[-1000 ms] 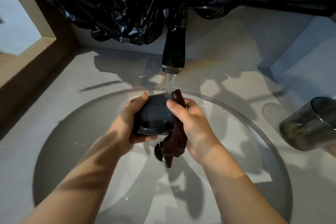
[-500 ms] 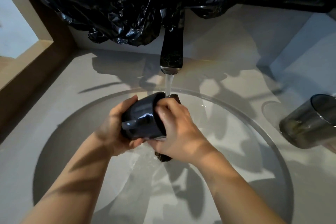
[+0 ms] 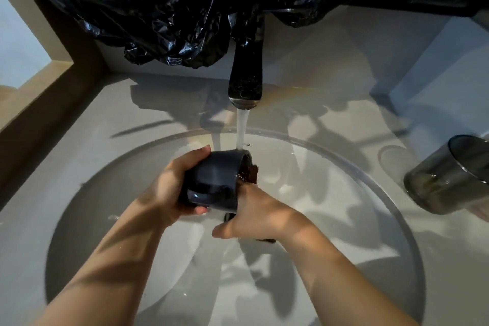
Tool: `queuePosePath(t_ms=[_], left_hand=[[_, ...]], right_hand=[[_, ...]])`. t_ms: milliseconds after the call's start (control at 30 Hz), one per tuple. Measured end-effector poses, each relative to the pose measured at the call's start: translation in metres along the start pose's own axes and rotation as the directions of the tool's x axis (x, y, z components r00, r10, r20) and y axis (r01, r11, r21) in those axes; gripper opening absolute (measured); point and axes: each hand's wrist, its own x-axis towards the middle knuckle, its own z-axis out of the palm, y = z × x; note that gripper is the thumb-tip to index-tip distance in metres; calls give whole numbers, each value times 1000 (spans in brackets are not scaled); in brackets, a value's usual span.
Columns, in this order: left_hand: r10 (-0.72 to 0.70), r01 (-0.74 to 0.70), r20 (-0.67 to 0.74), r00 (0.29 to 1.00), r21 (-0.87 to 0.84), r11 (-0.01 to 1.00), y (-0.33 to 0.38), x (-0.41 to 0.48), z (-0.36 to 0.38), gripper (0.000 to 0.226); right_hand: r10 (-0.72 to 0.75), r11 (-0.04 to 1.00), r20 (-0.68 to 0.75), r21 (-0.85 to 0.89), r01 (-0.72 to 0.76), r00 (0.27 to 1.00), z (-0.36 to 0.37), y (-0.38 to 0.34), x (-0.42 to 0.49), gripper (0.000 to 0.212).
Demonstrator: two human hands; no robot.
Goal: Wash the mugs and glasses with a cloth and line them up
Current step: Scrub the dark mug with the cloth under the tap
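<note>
Left grip (image 3: 169,188) wraps the mug (image 3: 214,182), fingers over the top and thumb beneath. The mug lies on its side, mouth turned away toward the tap (image 3: 246,82). Right grip (image 3: 254,217) closes on the cloth (image 3: 248,172), which is stuffed into the mug's mouth. Its fingers are hidden behind the mug, and a tail of cloth shows under the palm. Both are held over the middle of the sink (image 3: 397,209), the mug's far rim under the running water (image 3: 242,127).

Step in hand: scrubbing the inside of 1 mug. Next move likely calls for twisting the cloth round the inner wall, rinsing, then standing the mug on the surface (image 3: 105,119) by the glass (image 3: 449,174). The wet glaze looks slick, so a firm hold is needed.

Materials:
- Mug: dark, glossy, cylindrical.
- Cloth: brown, sodden, bunched.
- Glass: smoky, straight-sided, right of the sink.
- Sink: round, pale, smooth.
- Crumpled black plastic sheet (image 3: 185,8) hangs above the tap.
</note>
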Motion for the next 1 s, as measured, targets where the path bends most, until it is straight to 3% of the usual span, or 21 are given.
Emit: queuePosePath(t_ms=[67,100,167,233,267,300,333,367,400,433,467,500,567,600,667,767,867,933,1000], left_hand=[[94,-92,-67,993,26,995,-2,1,2,32],[146,-144,-84,986,29,989,-2,1,3,34],[250,-249,-72,966,21,968,-1,2,5,32],[312,-312,-54,948,20,950,2,1,6,27],[327,-327,-44,944,15,945,3,0,7,28],[336,-336,-34,941,0,942,4,-1,7,30],[335,-336,-28,942,-14,942,3,0,6,32],[324,-324,-24,946,-15,946,2,0,5,33],[300,-300,-21,954,-5,954,2,-1,4,35],[269,-269,-20,963,7,963,1,-2,3,40],[231,-231,-25,973,5,973,1,-2,2,46],[189,-189,-32,982,-11,982,0,-2,1,51],[130,-131,-20,991,-56,990,1,-4,2,58],[117,-117,-7,993,-72,990,2,-5,2,57],[124,-122,12,992,-93,988,3,-6,4,52],[216,-219,-39,976,-72,973,0,-3,4,44],[386,-386,-83,919,21,922,-4,2,4,24],[488,-484,-91,868,64,873,-5,5,3,29],[581,-574,-54,812,97,813,-6,7,0,41]], right_hand=[[-15,965,59,264,-1,998,-1,1,1,57],[-45,881,66,473,8,997,-3,4,1,55],[-110,501,96,865,-28,989,-8,8,-3,53],[-245,134,69,990,-37,967,-10,11,-6,61],[-288,62,35,998,-18,957,-9,11,-7,65],[-285,60,28,998,-12,958,-8,10,-7,66],[-244,137,47,991,-14,969,-6,10,-5,66],[-186,301,68,954,-9,980,-4,7,-6,62],[-145,530,69,848,19,987,-2,4,-7,60],[-110,762,80,647,32,991,0,0,-8,57],[-65,920,76,391,30,995,2,-3,-8,54],[-34,989,32,142,29,999,2,-6,-10,51],[-105,978,-132,-196,78,986,4,-4,-8,58],[-151,959,-192,-267,96,970,3,-3,-7,62],[-167,967,-251,-233,108,953,4,-2,-5,65],[-99,989,-180,89,117,979,10,2,-1,55],[-49,918,-114,386,90,992,5,1,-2,48],[-80,724,-65,682,103,995,0,4,-4,52],[-142,379,-19,922,72,990,-5,4,-7,47]])
